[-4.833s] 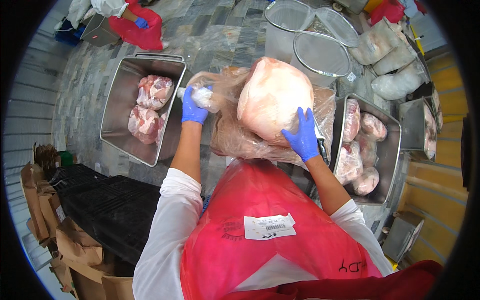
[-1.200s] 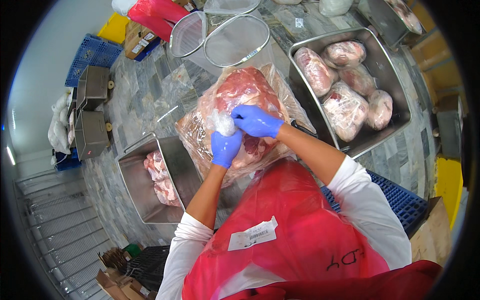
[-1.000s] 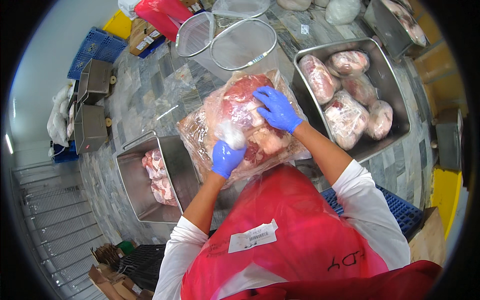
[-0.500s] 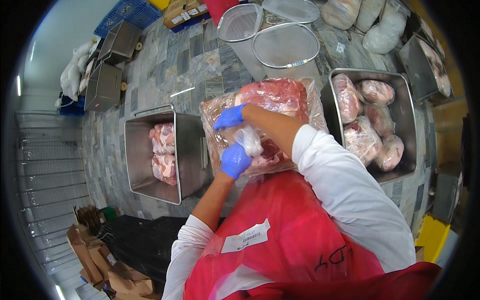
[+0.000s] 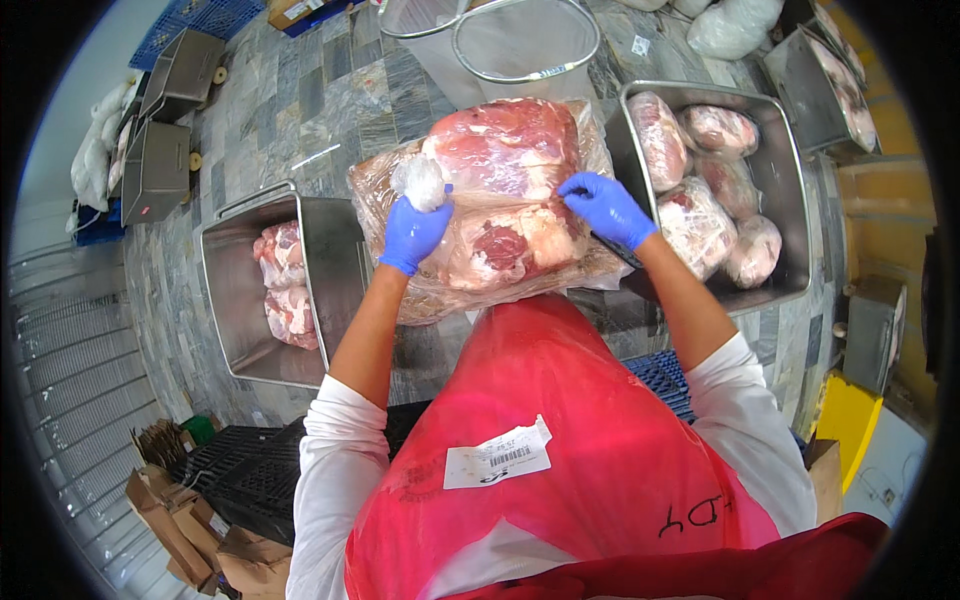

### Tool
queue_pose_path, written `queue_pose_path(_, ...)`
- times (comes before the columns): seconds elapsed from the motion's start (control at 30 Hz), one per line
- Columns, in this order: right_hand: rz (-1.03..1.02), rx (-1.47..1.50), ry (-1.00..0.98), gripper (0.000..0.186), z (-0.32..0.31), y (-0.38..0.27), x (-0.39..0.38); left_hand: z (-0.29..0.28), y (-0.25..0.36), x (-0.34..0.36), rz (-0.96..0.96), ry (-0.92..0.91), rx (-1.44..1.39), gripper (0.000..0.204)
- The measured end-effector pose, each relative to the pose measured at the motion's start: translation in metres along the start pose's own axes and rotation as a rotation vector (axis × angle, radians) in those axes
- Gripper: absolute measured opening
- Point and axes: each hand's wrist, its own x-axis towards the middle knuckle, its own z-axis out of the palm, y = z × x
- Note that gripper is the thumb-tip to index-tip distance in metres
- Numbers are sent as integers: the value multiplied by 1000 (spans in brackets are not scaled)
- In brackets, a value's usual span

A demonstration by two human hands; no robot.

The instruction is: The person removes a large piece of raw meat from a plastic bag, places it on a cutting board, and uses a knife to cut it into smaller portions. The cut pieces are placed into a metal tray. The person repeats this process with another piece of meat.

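Note:
Two large pieces of raw meat (image 5: 508,150) lie one behind the other in front of me, on and under clear plastic wrap (image 5: 385,275) that spreads past them on all sides. My left hand (image 5: 415,235), in a blue glove, is closed around a crumpled bunch of clear plastic (image 5: 418,183) at the meat's left side. At the right end, where the pieces meet, my blue-gloved right hand (image 5: 612,210) pinches the wrap with its fingertips. A dark narrow edge (image 5: 615,250) shows below that wrist; I cannot tell what it belongs to.
To the left stands a metal tub (image 5: 235,340) with meat pieces in it. Another metal tub (image 5: 800,230) on the right holds several wrapped pieces. Hoop-rimmed clear bags (image 5: 525,75) stand beyond the meat. Cardboard (image 5: 255,565) and black crates (image 5: 235,460) lie at lower left.
My hands have moved apart: the right one went from the left side across to the meat's right end. The left hand rose slightly with the bunched plastic. The whole view has shifted.

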Motion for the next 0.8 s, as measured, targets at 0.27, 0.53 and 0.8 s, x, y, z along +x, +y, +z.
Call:
queue_pose_path(0.27,285,-821,385,39,50,103,-112,34,31,-18,139,-195,530,48)
queue_pose_path(0.53,153,-747,196,43,29,117,-108,49,33,8,16,-189,395,51)
queue_pose_path(0.8,308,-536,196,42,-14,73,-177,45,15,11,-62,-104,-5,41)
